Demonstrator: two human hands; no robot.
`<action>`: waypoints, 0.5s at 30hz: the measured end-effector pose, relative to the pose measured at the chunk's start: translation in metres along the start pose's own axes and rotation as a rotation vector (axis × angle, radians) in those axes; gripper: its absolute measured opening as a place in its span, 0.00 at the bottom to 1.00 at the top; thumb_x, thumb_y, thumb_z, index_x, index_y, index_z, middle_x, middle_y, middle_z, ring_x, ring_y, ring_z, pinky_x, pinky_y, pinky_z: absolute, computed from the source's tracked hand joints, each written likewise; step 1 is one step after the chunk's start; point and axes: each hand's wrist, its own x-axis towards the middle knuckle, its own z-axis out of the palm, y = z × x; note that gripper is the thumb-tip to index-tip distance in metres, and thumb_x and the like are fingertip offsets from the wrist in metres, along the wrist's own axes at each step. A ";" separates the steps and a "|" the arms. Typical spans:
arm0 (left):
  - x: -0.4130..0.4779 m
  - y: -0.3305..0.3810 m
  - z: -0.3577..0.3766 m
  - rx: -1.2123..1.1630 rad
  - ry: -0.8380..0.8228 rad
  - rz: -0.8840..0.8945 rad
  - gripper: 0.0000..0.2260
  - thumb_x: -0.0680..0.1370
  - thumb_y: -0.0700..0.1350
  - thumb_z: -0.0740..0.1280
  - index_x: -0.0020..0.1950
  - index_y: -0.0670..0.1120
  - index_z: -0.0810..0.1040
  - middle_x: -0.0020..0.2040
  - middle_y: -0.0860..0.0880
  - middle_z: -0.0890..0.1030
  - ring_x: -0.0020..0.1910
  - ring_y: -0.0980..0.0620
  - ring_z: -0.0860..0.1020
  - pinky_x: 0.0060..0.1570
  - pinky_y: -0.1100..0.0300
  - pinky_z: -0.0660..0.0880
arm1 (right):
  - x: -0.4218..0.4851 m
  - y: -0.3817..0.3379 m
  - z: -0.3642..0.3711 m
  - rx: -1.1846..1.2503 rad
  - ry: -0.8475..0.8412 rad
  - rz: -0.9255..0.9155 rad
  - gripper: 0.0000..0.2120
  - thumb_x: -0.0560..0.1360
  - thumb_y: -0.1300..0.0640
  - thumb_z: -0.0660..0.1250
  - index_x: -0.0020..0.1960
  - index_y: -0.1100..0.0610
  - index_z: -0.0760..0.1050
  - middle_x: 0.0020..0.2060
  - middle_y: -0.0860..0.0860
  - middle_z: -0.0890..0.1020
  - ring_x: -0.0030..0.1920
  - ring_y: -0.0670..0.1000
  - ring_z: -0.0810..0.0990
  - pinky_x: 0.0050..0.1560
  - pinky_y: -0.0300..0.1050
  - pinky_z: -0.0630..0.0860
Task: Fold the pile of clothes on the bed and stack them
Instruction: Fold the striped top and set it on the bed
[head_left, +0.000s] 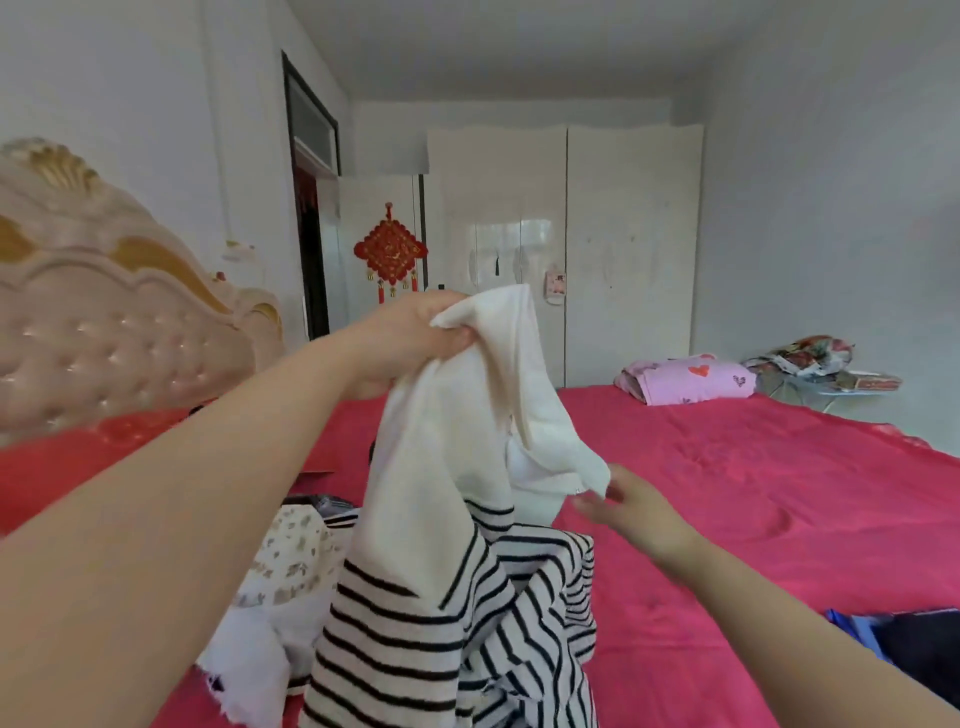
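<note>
- Left hand fingers pinch white top edge of striped garment, lifted over red bed.
- Right hand fingers loosely spread, just beside its white flap.

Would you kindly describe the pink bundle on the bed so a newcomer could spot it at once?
Start at the red bed and follow it to its far edge, by the white wardrobe. There lies the pink bundle, folded; nothing else nearby bears hearts.

Clothes pile on bed; headboard left
</note>
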 end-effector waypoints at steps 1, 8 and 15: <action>0.000 0.000 -0.007 -0.023 0.014 -0.009 0.09 0.79 0.38 0.63 0.54 0.49 0.79 0.47 0.51 0.84 0.45 0.55 0.82 0.42 0.62 0.80 | 0.006 -0.009 -0.003 0.117 0.028 0.028 0.16 0.73 0.62 0.69 0.57 0.46 0.75 0.55 0.43 0.81 0.52 0.41 0.78 0.47 0.31 0.73; 0.003 -0.001 -0.023 -0.202 0.048 -0.008 0.10 0.79 0.37 0.60 0.56 0.46 0.78 0.45 0.48 0.84 0.43 0.51 0.83 0.39 0.59 0.80 | 0.033 -0.040 0.028 0.253 -0.252 0.147 0.15 0.72 0.59 0.70 0.58 0.50 0.75 0.55 0.44 0.81 0.55 0.41 0.79 0.54 0.35 0.75; 0.005 -0.011 -0.041 -0.243 0.076 -0.029 0.10 0.79 0.38 0.61 0.56 0.48 0.78 0.45 0.49 0.84 0.44 0.52 0.83 0.38 0.60 0.80 | 0.053 -0.053 0.040 0.440 -0.170 0.169 0.14 0.67 0.55 0.73 0.51 0.56 0.80 0.51 0.51 0.84 0.54 0.48 0.82 0.60 0.46 0.74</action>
